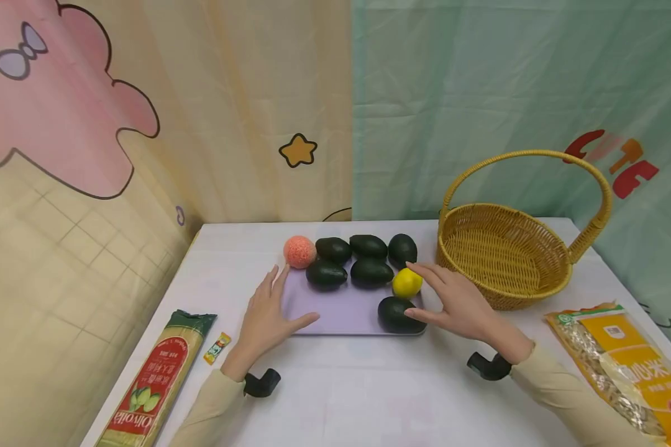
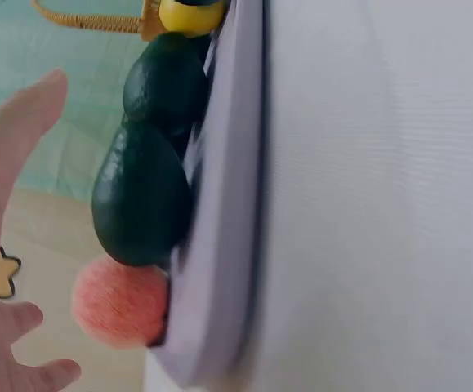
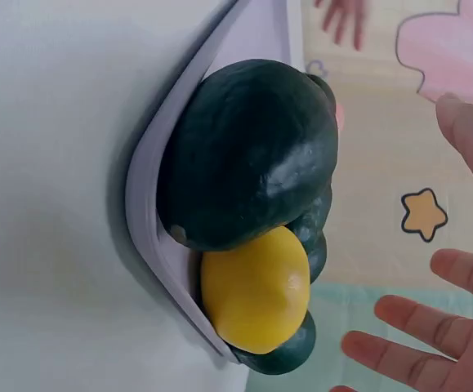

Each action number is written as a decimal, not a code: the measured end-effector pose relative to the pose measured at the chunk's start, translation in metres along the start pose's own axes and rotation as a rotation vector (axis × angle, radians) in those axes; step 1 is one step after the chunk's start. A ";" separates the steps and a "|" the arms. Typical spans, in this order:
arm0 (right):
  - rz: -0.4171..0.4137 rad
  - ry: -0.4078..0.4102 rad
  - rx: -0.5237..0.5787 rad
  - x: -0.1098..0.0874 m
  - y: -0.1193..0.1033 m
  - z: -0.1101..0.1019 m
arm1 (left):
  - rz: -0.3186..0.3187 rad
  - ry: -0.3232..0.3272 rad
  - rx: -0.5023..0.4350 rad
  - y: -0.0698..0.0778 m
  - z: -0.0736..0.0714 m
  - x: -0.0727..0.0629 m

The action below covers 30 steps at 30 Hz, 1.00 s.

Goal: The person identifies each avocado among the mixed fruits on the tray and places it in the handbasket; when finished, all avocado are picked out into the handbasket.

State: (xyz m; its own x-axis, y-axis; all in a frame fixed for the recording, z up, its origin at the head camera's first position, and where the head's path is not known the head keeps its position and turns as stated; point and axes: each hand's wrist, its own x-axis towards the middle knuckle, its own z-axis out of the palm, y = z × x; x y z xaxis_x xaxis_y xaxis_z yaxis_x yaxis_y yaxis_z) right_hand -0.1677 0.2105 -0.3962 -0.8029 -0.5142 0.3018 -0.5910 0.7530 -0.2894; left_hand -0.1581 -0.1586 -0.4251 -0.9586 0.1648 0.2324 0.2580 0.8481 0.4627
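A lavender tray [image 1: 335,313] holds several dark green avocados [image 1: 371,273], a yellow lemon [image 1: 407,284] and a coral-pink, rough-textured ball [image 1: 299,251]. My left hand [image 1: 268,316] hovers by the tray's left side with fingers spread and nothing held. Over the right side, my right hand [image 1: 455,301] is also spread, its fingertips overlapping the lemon and the nearest avocado [image 1: 394,315] in the head view. From the right wrist, that large avocado [image 3: 252,155] and the lemon [image 3: 256,290] lie side by side against the tray's rim, apart from the fingers.
A wicker basket [image 1: 506,248] with a tall handle stands at the back right. A yellow bag [image 1: 629,369] lies at the right edge. At the left are a pack of spaghetti [image 1: 159,379] and a small wrapped snack [image 1: 217,348]. Printed curtains [image 1: 313,93] hang behind the table.
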 end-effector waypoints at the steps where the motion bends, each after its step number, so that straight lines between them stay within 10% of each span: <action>1: 0.021 0.010 0.020 -0.001 0.000 0.002 | -0.039 -0.012 -0.031 -0.004 0.002 -0.003; 9: 0.143 0.039 0.240 -0.013 0.003 0.017 | -0.202 -0.101 -0.189 -0.027 0.023 -0.015; 30: 0.159 -0.018 0.347 -0.018 0.001 0.043 | -0.156 0.007 -0.190 -0.041 0.045 -0.023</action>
State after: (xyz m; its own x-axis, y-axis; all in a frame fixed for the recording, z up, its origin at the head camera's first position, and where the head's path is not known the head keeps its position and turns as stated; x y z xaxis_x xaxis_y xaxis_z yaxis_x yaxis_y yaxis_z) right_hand -0.1573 0.2030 -0.4406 -0.8862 -0.4112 0.2134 -0.4477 0.6416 -0.6228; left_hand -0.1520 -0.1741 -0.4880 -0.9879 0.0356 0.1513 0.1260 0.7532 0.6456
